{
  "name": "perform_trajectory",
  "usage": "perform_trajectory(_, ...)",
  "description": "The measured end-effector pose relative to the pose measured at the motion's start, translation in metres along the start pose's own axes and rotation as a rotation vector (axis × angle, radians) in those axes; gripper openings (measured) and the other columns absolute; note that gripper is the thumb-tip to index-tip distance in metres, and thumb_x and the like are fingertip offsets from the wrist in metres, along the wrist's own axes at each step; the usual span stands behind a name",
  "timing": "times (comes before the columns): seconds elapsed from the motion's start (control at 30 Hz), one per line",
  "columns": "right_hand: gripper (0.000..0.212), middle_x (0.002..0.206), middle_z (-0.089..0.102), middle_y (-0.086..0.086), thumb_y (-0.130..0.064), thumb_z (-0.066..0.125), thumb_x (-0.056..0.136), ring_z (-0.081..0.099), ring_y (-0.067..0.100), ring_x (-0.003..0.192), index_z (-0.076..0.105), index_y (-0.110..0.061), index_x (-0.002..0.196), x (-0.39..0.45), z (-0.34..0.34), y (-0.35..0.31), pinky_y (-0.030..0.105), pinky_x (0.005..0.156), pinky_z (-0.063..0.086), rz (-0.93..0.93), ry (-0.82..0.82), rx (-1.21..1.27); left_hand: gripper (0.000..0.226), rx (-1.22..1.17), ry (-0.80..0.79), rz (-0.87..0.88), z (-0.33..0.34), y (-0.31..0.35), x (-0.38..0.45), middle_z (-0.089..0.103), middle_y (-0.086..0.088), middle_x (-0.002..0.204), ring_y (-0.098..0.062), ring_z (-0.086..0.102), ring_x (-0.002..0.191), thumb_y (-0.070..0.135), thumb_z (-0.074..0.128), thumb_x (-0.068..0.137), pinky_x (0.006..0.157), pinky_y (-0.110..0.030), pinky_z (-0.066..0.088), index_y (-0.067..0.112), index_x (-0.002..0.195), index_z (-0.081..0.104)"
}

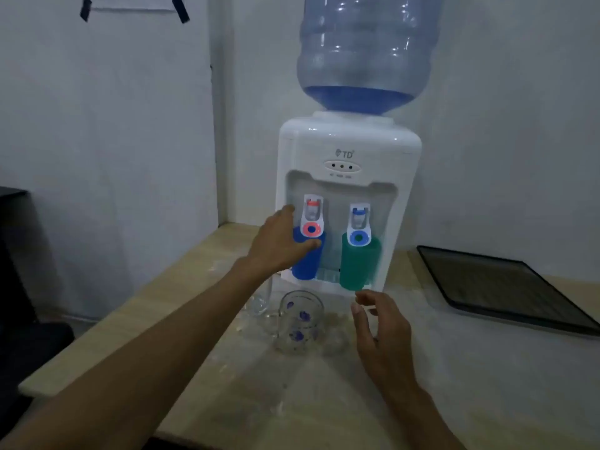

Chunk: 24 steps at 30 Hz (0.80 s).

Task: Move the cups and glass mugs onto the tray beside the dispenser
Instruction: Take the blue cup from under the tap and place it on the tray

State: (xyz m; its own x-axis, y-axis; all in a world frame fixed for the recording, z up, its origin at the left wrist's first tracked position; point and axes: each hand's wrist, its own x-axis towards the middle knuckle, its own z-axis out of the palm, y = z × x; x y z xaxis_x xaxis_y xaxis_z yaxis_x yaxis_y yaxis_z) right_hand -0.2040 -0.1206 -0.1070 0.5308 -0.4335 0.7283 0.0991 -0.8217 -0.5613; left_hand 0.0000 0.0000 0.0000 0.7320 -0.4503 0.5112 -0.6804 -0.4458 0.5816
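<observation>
A blue cup point(308, 261) stands under the red tap of the white water dispenser point(349, 151), and a green cup point(358, 263) stands under the blue tap. My left hand point(281, 243) wraps around the blue cup, thumb across its front. My right hand point(380, 326) hovers open just below the green cup, touching nothing. A glass mug with purple flowers point(300, 321) stands on the table in front of the dispenser. A second clear glass mug point(259, 300) sits to its left, partly hidden by my left forearm. The dark tray point(506, 287) lies empty to the right.
The light wooden table point(227, 384) has its left edge near my left arm. A large blue water bottle point(367, 50) tops the dispenser. White walls stand close behind. A dark piece of furniture point(13, 254) is at the far left.
</observation>
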Motion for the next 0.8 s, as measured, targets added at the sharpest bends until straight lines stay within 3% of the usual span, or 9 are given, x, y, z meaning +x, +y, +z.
perform_trajectory(0.13, 0.015, 0.102, 0.066, -0.007, -0.015, 0.065, 0.096, 0.062, 0.003, 0.098, 0.066, -0.020, 0.110, -0.001, -0.001, 0.000, 0.005, 0.083, 0.043, 0.034, 0.021, 0.042, 0.065, 0.003, -0.102, -0.028, 0.015, 0.004, 0.004, 0.071, -0.004, 0.121, -0.024, 0.072, 0.103, 0.048, 0.087, 0.073, 0.077, -0.031, 0.057, 0.022, 0.124, 0.056)
perform_trajectory(0.23, 0.013, 0.102, 0.064, -0.012, -0.022, 0.062, 0.098, 0.060, -0.003, 0.100, 0.062, -0.028, 0.110, 0.001, 0.000, 0.001, 0.003, 0.082, 0.042, 0.025, 0.020, 0.040, 0.064, -0.039, -0.058, -0.034, 0.022, 0.004, 0.006, 0.071, -0.005, 0.125, -0.026, 0.072, 0.106, 0.042, 0.088, 0.075, 0.088, -0.040, 0.062, 0.021, 0.126, 0.057)
perform_trajectory(0.33, 0.013, 0.101, 0.063, -0.013, -0.025, 0.060, 0.098, 0.060, -0.003, 0.100, 0.061, -0.029, 0.111, 0.001, 0.001, 0.003, 0.004, 0.082, 0.043, 0.025, 0.009, 0.041, 0.063, -0.051, -0.036, -0.052, 0.021, 0.008, 0.007, 0.070, -0.007, 0.131, -0.029, 0.072, 0.108, 0.034, 0.088, 0.079, 0.089, -0.041, 0.060, 0.018, 0.130, 0.053)
perform_trajectory(0.47, 0.014, 0.103, 0.064, -0.009, -0.022, 0.061, 0.099, 0.060, -0.002, 0.100, 0.063, -0.023, 0.112, 0.001, 0.000, 0.005, 0.005, 0.082, 0.042, 0.035, 0.006, 0.035, 0.060, -0.021, -0.043, -0.041, 0.018, 0.011, -0.003, 0.071, -0.007, 0.118, -0.025, 0.070, 0.093, 0.036, 0.089, 0.076, 0.077, -0.034, 0.059, 0.022, 0.117, 0.049)
perform_trajectory(0.6, 0.018, 0.106, 0.065, -0.006, -0.021, 0.064, 0.097, 0.062, 0.005, 0.101, 0.065, -0.019, 0.115, -0.001, 0.001, 0.005, 0.015, 0.086, 0.048, 0.056, -0.010, 0.033, 0.076, 0.009, -0.020, -0.052, 0.012, 0.013, -0.026, 0.058, 0.004, 0.099, -0.015, 0.058, 0.078, 0.041, 0.090, 0.071, 0.056, -0.016, 0.042, 0.019, 0.128, 0.046)
perform_trajectory(0.67, 0.021, 0.109, 0.064, -0.008, -0.024, 0.065, 0.097, 0.061, 0.005, 0.103, 0.063, -0.022, 0.117, -0.001, -0.001, 0.004, 0.019, 0.087, 0.051, 0.061, -0.014, 0.042, 0.082, -0.003, 0.006, -0.043, 0.011, 0.016, -0.038, 0.054, 0.008, 0.099, -0.014, 0.059, 0.080, 0.043, 0.089, 0.069, 0.056, -0.013, 0.039, 0.019, 0.134, 0.045)
perform_trajectory(0.8, 0.037, 0.120, 0.062, -0.011, -0.029, 0.071, 0.092, 0.058, 0.001, 0.112, 0.056, -0.029, 0.126, -0.001, -0.002, 0.003, 0.020, 0.093, 0.050, 0.148, -0.051, 0.073, 0.089, -0.057, 0.048, -0.015, 0.010, 0.032, -0.055, 0.064, 0.004, 0.112, -0.015, 0.063, 0.092, 0.052, 0.087, 0.069, 0.069, -0.020, 0.050, 0.024, 0.141, 0.043)
